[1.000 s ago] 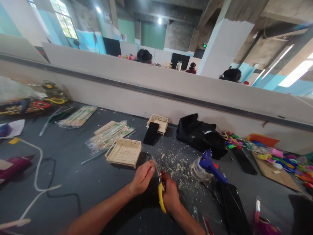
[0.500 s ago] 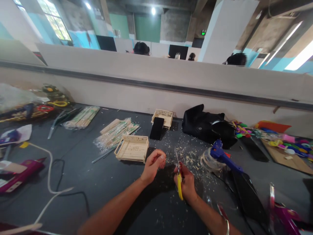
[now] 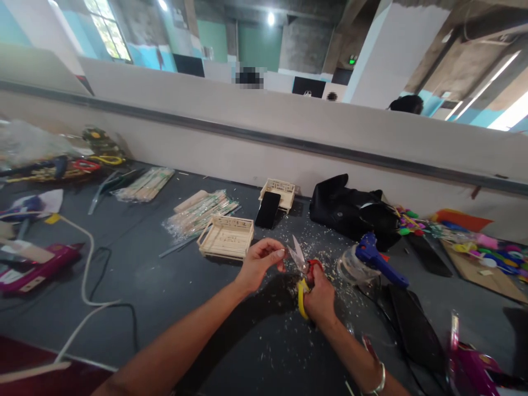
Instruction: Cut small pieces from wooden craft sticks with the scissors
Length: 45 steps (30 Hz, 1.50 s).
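Observation:
My right hand [image 3: 319, 294] is wrapped round the red and yellow handles of a pair of scissors [image 3: 302, 264], whose blades stand apart and point up and to the left. Left of the blades, my left hand [image 3: 262, 264] has its thumb and fingers pinched together; whatever is between them is too small to make out. Beyond that hand sits a small wooden-stick tray [image 3: 226, 239]. A black phone [image 3: 268, 209] leans on a second stick piece [image 3: 287, 190] farther back. Pale clippings are scattered round the scissors.
Bagged sticks [image 3: 202, 214] lie at left centre. A blue glue gun [image 3: 381, 261] rests on a clear container at the right, before a black bag [image 3: 350, 212]. Cables and a magenta tool [image 3: 41, 269] lie left. People's heads show beyond the partition [image 3: 206, 104].
The scissor blades have opened and now point towards my left hand. The view has shifted slightly, so the table's things appear a little higher.

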Each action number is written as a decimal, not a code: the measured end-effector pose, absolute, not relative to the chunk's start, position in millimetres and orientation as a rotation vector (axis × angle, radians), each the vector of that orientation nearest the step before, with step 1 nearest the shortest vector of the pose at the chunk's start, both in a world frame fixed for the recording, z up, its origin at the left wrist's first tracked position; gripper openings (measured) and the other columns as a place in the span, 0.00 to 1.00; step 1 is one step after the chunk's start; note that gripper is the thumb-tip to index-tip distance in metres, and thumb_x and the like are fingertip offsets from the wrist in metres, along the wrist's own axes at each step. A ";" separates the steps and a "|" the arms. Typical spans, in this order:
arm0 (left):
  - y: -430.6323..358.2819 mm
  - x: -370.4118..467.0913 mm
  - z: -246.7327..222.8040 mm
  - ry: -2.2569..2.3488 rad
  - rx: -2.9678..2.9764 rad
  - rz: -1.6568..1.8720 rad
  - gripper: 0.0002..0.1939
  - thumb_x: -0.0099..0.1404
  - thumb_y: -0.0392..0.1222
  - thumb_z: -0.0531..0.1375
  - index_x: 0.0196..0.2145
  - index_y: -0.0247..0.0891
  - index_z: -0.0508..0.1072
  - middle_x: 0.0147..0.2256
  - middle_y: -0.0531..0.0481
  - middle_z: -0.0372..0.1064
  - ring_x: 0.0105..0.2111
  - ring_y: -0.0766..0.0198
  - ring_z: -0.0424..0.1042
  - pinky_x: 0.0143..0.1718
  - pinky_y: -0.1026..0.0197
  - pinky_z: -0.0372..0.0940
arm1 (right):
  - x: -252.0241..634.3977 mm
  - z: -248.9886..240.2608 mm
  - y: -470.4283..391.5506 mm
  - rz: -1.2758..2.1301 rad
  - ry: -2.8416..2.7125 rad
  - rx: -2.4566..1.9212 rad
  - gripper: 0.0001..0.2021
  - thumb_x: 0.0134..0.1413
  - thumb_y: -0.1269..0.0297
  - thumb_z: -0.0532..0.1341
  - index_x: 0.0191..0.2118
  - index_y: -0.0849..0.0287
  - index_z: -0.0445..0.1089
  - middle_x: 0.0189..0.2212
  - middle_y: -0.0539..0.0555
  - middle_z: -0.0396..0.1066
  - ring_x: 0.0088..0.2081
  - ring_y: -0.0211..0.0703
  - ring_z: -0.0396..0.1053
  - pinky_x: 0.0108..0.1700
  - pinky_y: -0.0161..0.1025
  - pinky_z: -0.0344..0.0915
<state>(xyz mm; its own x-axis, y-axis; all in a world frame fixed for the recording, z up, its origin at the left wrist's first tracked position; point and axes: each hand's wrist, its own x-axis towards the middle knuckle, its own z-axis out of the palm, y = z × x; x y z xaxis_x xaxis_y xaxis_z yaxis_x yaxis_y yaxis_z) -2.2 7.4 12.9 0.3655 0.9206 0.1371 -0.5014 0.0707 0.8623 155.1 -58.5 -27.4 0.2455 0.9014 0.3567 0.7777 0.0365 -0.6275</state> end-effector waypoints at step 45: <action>6.9 4.0 13.5 0.477 0.621 1.016 0.14 0.37 0.37 0.73 0.23 0.33 0.75 0.23 0.52 0.73 0.23 0.69 0.70 0.28 0.67 0.64 | 152.0 -26.9 -57.8 0.056 -1.678 -1.876 0.09 0.34 0.69 0.54 0.29 0.55 0.60 0.19 0.48 0.66 0.22 0.40 0.64 0.25 0.32 0.54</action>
<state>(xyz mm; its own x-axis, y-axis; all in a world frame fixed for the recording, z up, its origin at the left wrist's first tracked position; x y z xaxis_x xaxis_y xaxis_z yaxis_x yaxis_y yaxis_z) 4.0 6.9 13.5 0.4517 0.8884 -0.0817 -0.6309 0.3828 0.6749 152.0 -57.8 -26.9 0.1947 0.9126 0.3595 0.8866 -0.0070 -0.4624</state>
